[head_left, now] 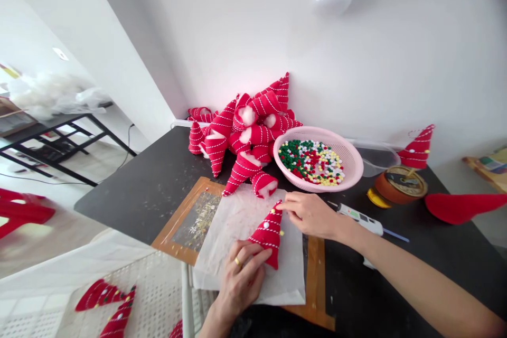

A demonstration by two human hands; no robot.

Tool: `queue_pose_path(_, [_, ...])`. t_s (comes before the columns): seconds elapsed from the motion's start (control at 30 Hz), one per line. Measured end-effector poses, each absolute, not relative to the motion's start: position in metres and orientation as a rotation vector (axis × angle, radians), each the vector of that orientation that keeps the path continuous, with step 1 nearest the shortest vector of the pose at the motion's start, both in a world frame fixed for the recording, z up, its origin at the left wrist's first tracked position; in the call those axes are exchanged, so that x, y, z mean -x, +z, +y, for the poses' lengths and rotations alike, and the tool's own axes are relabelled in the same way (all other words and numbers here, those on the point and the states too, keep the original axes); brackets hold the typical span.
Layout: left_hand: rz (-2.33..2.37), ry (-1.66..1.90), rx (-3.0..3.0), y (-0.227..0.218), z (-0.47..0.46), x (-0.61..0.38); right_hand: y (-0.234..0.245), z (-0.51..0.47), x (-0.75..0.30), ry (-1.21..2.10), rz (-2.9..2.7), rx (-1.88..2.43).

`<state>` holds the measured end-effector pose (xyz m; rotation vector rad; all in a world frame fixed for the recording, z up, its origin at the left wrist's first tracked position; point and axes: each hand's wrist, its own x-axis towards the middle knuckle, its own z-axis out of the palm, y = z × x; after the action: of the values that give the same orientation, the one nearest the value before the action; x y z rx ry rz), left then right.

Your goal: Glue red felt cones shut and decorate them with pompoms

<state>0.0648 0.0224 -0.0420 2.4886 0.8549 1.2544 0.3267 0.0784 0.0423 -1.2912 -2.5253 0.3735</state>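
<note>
A small red fabric cone (268,233) with white stitching and coloured pom-poms lies on white paper (237,222) over a wooden-framed board (186,216). My left hand (241,274), a ring on one finger, grips the cone's wide base. My right hand (311,214) pinches at the cone's tip, fingers closed. Just beyond it sits a pink basket (352,169) of green, red, white and yellow pom-poms (311,161).
A pile of red striped cones (241,132) lies by the wall. A glue gun (358,217) rests right of my right hand. A ribbon spool (400,185), a standing cone (418,149), a red felt piece (459,206) and a white crate (158,296) with cones are nearby.
</note>
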Motion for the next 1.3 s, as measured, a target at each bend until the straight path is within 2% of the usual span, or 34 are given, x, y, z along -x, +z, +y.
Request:
queue_pose_path(0.27, [0.870,1.309,-2.405,-0.040,0.017,-0.060,0.046,0.025,-0.353,0.633,-2.001,1.459])
queue_pose_path(0.4, [0.999,1.429,-2.257,-0.047,0.014,-0.055,0.030,-0.002,-0.367,0.649,-1.722,1.562])
queue_pose_path(0.53, [1.096,1.382,-2.059,-0.053,0.016,-0.052,0.011,-0.016,-0.370,0.704,-1.511,1.587])
queue_pose_path(0.8, [1.156,1.279,-2.011,-0.043,0.017,-0.057,-0.008,-0.015,-0.354,0.793,-1.517,1.505])
queue_pose_path(1.03, [1.186,1.190,-2.092,-0.038,0.025,-0.066,0.005,-0.015,-0.350,0.768,-1.616,1.468])
queue_pose_path(1.17, [1.172,1.067,-2.112,-0.040,0.027,-0.069,0.009,-0.022,-0.363,0.756,-1.512,1.545])
queue_pose_path(1.3, [1.267,1.091,-2.127,-0.047,0.028,-0.065,0.013,-0.029,-0.383,0.744,-1.422,1.574])
